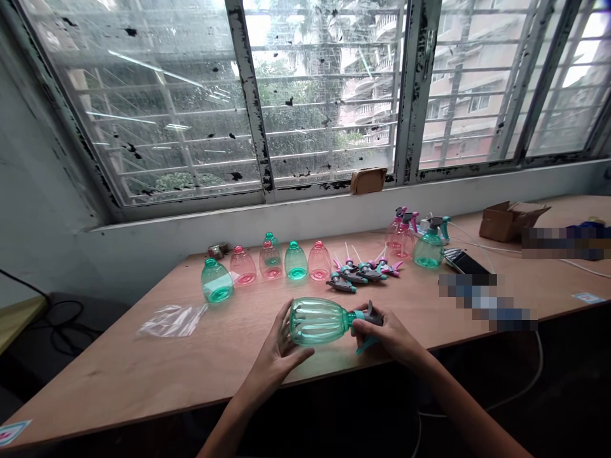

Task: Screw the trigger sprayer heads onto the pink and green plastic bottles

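A clear green spray bottle [317, 321] lies on its side in the air above the table's front edge, its neck pointing right. My left hand [274, 359] cups the base end, fingers behind it and thumb below. At the neck, my right hand [391, 334] grips the grey and teal spray head [373, 316], which sits on the bottle's mouth. Behind are bottles without heads: a green one [217, 283], a pink one [243, 267] and several more in a row. A pile of loose spray heads [360, 273] with thin tubes lies right of them.
Pink spray bottles [403, 240] and a green spray bottle [428, 249], all with heads on, stand at the back right. A dark flat device [470, 262] and a cardboard box [508, 222] lie farther right. A plastic bag [174, 320] rests on the wooden table [119, 375] at left.
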Motion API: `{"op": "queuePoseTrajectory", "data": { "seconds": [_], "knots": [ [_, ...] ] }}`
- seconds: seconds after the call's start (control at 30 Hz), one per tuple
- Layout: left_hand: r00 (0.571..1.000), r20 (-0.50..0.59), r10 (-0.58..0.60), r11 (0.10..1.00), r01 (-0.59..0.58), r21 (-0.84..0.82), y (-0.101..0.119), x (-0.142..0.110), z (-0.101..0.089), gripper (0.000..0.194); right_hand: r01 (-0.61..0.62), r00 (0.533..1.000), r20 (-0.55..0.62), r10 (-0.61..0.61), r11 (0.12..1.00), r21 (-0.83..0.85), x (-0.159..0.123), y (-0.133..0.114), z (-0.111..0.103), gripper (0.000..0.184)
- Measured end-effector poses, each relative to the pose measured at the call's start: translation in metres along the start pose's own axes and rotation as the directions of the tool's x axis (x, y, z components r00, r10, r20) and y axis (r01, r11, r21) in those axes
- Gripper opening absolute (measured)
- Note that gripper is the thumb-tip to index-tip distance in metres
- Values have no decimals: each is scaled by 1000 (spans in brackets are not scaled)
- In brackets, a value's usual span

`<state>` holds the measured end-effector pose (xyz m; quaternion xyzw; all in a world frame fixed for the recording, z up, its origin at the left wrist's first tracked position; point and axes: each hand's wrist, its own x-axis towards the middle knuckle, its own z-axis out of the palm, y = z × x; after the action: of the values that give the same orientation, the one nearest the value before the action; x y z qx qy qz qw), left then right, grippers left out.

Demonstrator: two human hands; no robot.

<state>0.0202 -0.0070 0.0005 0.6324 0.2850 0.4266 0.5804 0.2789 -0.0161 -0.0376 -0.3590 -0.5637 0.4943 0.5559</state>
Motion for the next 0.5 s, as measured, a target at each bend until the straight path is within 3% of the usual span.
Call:
{"op": "queuePoseTrajectory", "data": {
  "seconds": [0.27,0.5],
  "knots": [
    [997,-65,-41,990,49,129,-1,2,-6,78,-17,1000,-5,17,1000,-7,0,0,0,36],
    [999,44,-3,999,1,44,3,-3,0,100,-16,1000,-12,16,1000,3,0,-1,0,38]
  ]
}}
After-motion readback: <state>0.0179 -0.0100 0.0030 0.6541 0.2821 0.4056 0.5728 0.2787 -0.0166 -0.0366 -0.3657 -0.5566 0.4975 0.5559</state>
